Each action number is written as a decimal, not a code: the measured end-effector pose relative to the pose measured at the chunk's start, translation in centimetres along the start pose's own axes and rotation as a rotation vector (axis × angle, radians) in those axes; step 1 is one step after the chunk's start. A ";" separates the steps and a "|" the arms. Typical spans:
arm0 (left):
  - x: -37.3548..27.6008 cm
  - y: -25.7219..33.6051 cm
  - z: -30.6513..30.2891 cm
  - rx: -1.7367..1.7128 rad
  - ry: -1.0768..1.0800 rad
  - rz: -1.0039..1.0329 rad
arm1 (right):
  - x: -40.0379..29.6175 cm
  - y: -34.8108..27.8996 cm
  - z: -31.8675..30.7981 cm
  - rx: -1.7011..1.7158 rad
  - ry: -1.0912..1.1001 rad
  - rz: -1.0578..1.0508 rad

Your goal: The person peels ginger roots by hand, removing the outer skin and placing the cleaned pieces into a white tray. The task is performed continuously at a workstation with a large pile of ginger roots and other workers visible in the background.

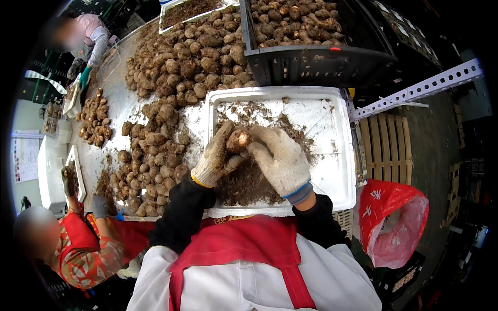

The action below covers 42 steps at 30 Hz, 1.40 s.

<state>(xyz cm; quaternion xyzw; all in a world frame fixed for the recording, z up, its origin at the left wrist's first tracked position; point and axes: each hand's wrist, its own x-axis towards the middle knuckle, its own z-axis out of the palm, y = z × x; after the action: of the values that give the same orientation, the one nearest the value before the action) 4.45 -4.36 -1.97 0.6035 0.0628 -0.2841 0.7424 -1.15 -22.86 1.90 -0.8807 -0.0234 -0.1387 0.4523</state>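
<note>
A brown taro corm [237,141] with a pale cut-looking end is held in my left hand [216,155], which wears a soiled knit work glove. My right hand [281,158], gloved in white knit, is at the corm's right side with thumb and fingers bent towards it; whether it grips the corm is unclear. Both hands are above a white foam tray [346,155]. Dark root fibres and soil [249,182] lie in the tray beneath them. To the left and behind, a big heap of taro corms [186,62] covers part of the metal table.
A black plastic crate [311,64] of corms stands behind the tray. A perforated metal bar [420,91] juts out at right, above a wooden pallet [385,147]. A red plastic bag [393,221] hangs at the right. Two co-workers [89,39] are at the left.
</note>
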 end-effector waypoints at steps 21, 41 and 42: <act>-4.0 0.7 0.4 0.045 -0.140 -0.036 | -1.5 2.5 0.6 -0.027 -0.200 0.337; -1.4 -5.4 -0.6 0.890 0.155 0.563 | -2.1 2.7 4.6 -0.075 -0.197 0.142; -2.3 -3.5 0.7 0.970 0.173 0.529 | -2.3 2.9 4.7 -0.013 -0.201 0.204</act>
<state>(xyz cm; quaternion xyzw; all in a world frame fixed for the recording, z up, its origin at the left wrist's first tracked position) 0.66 -4.59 -3.77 0.8922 -0.1679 -0.0341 0.4179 -1.86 -20.57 -3.58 -0.8910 0.0218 -0.0034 0.4535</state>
